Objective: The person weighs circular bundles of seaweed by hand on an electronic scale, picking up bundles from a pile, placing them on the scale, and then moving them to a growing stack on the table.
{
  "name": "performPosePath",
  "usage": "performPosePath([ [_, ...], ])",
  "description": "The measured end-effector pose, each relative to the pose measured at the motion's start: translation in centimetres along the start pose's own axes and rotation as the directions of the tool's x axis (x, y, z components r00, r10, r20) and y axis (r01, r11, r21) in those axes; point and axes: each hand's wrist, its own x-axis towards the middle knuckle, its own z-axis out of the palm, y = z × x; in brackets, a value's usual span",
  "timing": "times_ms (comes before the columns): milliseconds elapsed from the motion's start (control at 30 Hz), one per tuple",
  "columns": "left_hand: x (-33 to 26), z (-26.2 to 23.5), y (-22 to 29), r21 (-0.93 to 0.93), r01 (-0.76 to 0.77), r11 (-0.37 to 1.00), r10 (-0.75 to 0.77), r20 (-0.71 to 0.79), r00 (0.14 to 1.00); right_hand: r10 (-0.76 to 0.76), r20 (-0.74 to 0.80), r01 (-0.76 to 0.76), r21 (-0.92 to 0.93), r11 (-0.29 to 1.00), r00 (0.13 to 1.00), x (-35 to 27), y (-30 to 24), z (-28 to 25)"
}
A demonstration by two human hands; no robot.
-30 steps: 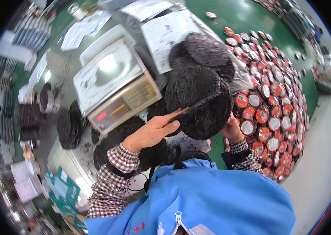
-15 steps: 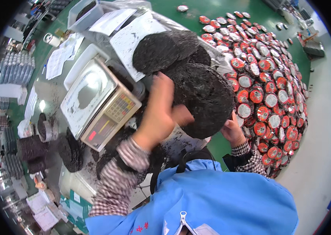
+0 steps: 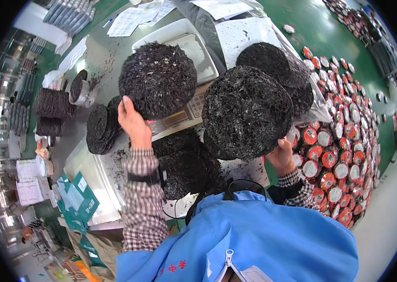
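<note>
Bright; glare spots the table; edges bend.

A packing workshop: a digital scale stands on a metal surface; right of it, round packets lie heaped on green floor.

There are two hands, two held black discs and one scale.

A heap of red and silver packets on green floor, loose papers, a green bag
</note>
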Motion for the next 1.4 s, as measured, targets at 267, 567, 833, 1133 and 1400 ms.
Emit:
performPosePath([
  [267, -13.0, 7.1, 3.3, 0.185, -0.562, 0.806, 0.331, 0.647, 0.687, 0.014, -0.041, -0.025, -0.296, 0.955, 0.999, 1.7, -0.6, 1.3],
  [567, -10.4, 10.1, 2.9, 0.082, -0.803, 0.590, 0.330, 0.883, 0.333, 0.148, -0.027, -0.148, -0.368, 0.918, 0.989, 2.7, -1.5, 3.6],
  [833, -5.4, 12.5, 3.6, 0.077, 0.126, 0.989, -0.132, 0.846, 0.517, 0.175, -0.056, -0.182, -0.152, 0.972, 0.983, 1.7, -2.9, -1.1],
  [1133, 6.1, 13.9, 3.2, 0.433, -0.850, 0.300, 0.278, 0.813, 0.512, -0.028, -0.181, -0.034, -0.329, 0.944, 0.983, 1.0, -4.5, -0.5],
  [1400, -15.2, 8.5, 2.2, 0.174, -0.316, 0.933, -0.045, 0.925, 0.377, 0.008, -0.261, -0.177, -0.631, 0.756, 0.965, 1.2, -2.0, 4.4],
])
